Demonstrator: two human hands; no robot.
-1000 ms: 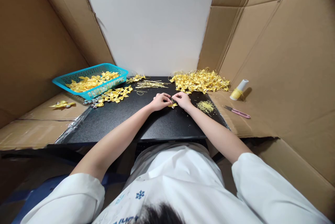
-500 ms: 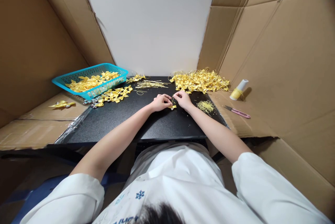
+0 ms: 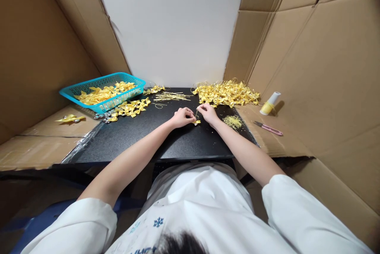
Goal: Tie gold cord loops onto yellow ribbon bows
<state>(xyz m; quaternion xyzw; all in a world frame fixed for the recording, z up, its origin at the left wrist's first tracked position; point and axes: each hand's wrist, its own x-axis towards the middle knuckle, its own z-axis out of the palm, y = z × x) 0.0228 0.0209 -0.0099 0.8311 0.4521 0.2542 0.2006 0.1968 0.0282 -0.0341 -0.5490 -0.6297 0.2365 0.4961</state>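
Note:
My left hand (image 3: 181, 117) and my right hand (image 3: 208, 113) meet at the middle of the black table (image 3: 154, 139). Both are closed in a pinch on a small yellow ribbon bow (image 3: 197, 121) held between them just above the tabletop. A thin gold thread runs up from the bow to my right fingers. Just to the right of my right hand lies a small heap of yellow thread scraps (image 3: 233, 121).
A teal basket (image 3: 102, 90) of yellow bows sits at the back left, with more bows (image 3: 130, 107) and small metal bells (image 3: 102, 116) beside it. Cut gold strips (image 3: 171, 96) and a large ribbon pile (image 3: 227, 92) lie at the back. A thread spool (image 3: 269, 104) and pink snips (image 3: 268, 128) rest on cardboard to the right.
My hands have stayed together over the bow; my right fingers have shifted slightly, drawing the thread upward. The bow has barely moved.

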